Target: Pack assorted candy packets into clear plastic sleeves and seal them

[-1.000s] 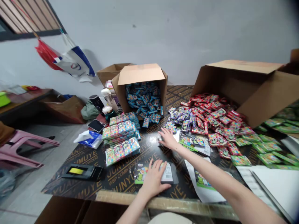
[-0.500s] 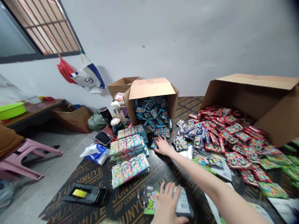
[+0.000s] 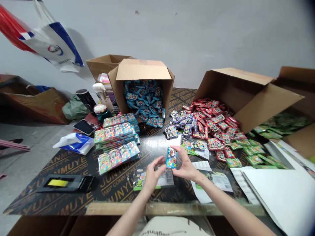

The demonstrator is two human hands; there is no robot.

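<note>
My right hand (image 3: 185, 166) pinches a small blue packet (image 3: 171, 158) and holds it just above the dark tabletop (image 3: 73, 164). My left hand (image 3: 152, 175) is raised beside it with fingers curled, its fingertips close to the packet and above a clear bag with a green card (image 3: 141, 178) lying on the table. A tipped cardboard box (image 3: 142, 75) spills blue packets behind. Stacks of filled multicolour packs (image 3: 117, 144) lie to the left.
A big open box (image 3: 246, 95) at the right spills red packets (image 3: 214, 124), with purple ones (image 3: 183, 119) and green ones (image 3: 256, 154) nearby. White sheets (image 3: 283, 193) cover the right corner. A tape dispenser (image 3: 65, 183), phone (image 3: 86, 127), cups (image 3: 86, 100) and a blue-white bag (image 3: 73, 144) lie at left.
My right hand reached to the blue packets by the box, took one and drew it back toward me. My left hand lifted off the clear bag and rose toward the packet.
</note>
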